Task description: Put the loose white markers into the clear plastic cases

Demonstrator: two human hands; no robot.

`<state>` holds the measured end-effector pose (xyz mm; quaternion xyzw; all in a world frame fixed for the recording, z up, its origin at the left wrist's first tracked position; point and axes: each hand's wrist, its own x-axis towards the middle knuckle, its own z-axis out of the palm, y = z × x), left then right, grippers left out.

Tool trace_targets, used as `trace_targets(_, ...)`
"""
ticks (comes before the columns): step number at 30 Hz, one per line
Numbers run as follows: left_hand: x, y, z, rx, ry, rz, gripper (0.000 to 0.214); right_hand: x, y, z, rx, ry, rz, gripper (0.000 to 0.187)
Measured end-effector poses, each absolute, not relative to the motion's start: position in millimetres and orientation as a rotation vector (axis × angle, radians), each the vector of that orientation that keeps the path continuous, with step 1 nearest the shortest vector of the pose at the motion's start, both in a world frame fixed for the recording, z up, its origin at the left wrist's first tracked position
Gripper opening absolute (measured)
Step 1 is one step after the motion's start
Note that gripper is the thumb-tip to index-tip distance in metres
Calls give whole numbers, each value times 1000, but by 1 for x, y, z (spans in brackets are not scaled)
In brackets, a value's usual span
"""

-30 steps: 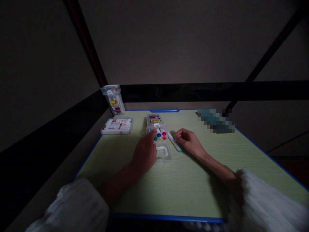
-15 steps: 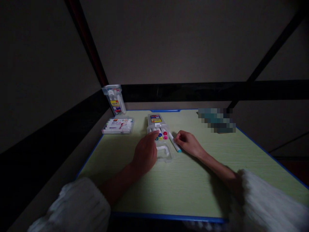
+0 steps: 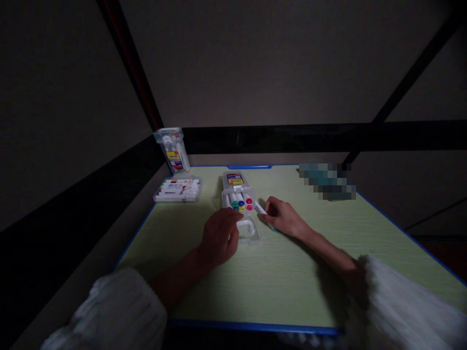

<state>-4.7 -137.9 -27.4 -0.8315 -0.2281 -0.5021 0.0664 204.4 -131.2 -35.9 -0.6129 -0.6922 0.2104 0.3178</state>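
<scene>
In the head view, a clear plastic marker case (image 3: 234, 180) lies on its side in the middle of the table, its open end facing me. Several white markers (image 3: 238, 198) with coloured ends show inside. Its clear lid (image 3: 256, 238) lies flat in front. Beside the lid hovers my left hand (image 3: 219, 240), open, thumb and fingers apart, nothing in it. To the right of the case, my right hand (image 3: 286, 218) has its fingers closed on a loose white marker (image 3: 259, 207) with a teal end, angled on the table; the fingers hide its middle.
Back left, another marker case (image 3: 175, 150) stands upright. A flat box of markers (image 3: 178, 189) lies in front of it. A blurred-out item (image 3: 326, 182) is at the back right. The pale green table (image 3: 262, 287) has a blue edge, with walls behind and to the left.
My left hand has drawn down from the case's open end toward me, uncovering more marker ends. My right-hand fingers have moved left over the loose marker and closed on it.
</scene>
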Motion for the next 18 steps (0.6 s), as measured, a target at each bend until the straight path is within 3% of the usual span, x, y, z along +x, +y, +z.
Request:
trace_targets(7,-3,-140,-25,-2500,-647,-1517,27,205,-134,-33,-1601,-1826,566,18)
trace_targets(18,-3,-141,-26,-2512,-653,-1546,29,198,-134,-29,-1411,-1380,864,23)
